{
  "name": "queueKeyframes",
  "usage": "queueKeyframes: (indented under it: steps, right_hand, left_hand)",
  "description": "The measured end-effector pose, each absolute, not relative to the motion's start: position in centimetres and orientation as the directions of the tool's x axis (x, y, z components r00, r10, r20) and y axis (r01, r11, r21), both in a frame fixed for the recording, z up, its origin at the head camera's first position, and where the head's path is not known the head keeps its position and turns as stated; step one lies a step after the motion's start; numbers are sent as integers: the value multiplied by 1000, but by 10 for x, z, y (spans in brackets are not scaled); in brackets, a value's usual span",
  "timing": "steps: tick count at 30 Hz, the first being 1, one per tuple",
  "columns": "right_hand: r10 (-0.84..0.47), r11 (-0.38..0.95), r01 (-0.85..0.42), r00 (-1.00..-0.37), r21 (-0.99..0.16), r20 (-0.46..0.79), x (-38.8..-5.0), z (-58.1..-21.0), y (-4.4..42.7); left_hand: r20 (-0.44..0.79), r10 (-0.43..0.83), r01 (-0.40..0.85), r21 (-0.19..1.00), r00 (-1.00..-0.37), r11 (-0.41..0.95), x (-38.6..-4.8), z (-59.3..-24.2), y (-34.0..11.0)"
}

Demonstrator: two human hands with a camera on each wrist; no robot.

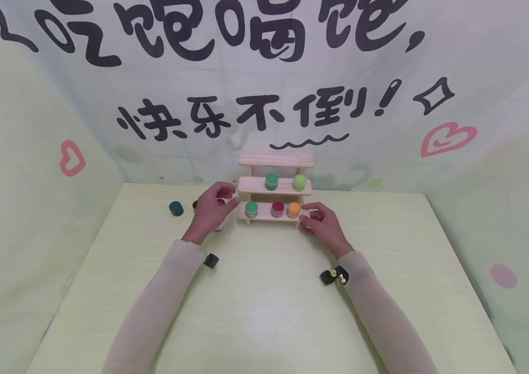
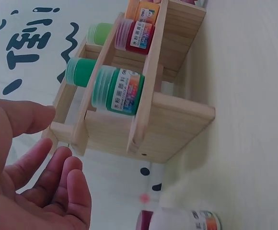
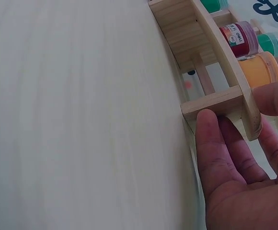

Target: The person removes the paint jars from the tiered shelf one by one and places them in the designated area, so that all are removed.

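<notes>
A small three-tier wooden rack [image 1: 276, 158] stands against the back wall. On its middle tier are a green paint jar [image 1: 271, 182] and a light green paint jar [image 1: 299, 182]. The lowest tier carries another green paint jar [image 2: 123, 91], a dark red paint jar [image 3: 239, 39] and an orange paint jar [image 3: 260, 69]. My right hand [image 1: 325, 226] holds the rack's right end, thumb by the orange jar and fingertips at the end leg. Beside the left end, my left hand [image 2: 38, 167] hovers with loosely bent fingers, apart from the wood and holding nothing.
Left of the rack, a purple-capped pale jar [image 2: 177, 220] lies on the table, partly hidden by my left hand in the head view. Farther left is a dark teal jar [image 1: 176, 209]; a dark object [image 1: 195, 205] shows behind the hand. A printed cloth [image 1: 227, 78] hangs behind.
</notes>
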State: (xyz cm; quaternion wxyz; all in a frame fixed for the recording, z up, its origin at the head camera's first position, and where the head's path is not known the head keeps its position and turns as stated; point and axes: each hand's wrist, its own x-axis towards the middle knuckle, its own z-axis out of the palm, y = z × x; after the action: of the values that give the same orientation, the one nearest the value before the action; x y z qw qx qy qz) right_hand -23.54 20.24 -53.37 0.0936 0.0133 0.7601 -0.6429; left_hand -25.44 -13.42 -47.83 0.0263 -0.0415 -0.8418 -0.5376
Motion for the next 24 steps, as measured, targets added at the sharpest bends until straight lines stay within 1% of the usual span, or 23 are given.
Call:
queueKeyframes:
  steps: [4, 9, 18, 24]
  right_hand:
    - [-102, 187, 151, -980, -971, -172, -235, -531, 203]
    - [-94, 178, 160, -979, -971, -179, -235, -532, 203]
    - [-90, 162, 151, -982, -975, -167, -235, -532, 203]
    - [-89, 170, 158, -980, -973, -175, -236, -533, 202]
  left_hand:
    - [106, 54, 118, 910, -993, 398, -258, -472, -125]
    - [111, 62, 127, 905, -992, 407, -262, -464, -113]
    - [96, 80, 120, 906, -992, 406, -269, -452, -91]
    - [111, 111, 143, 929, -988, 341, -273, -449, -81]
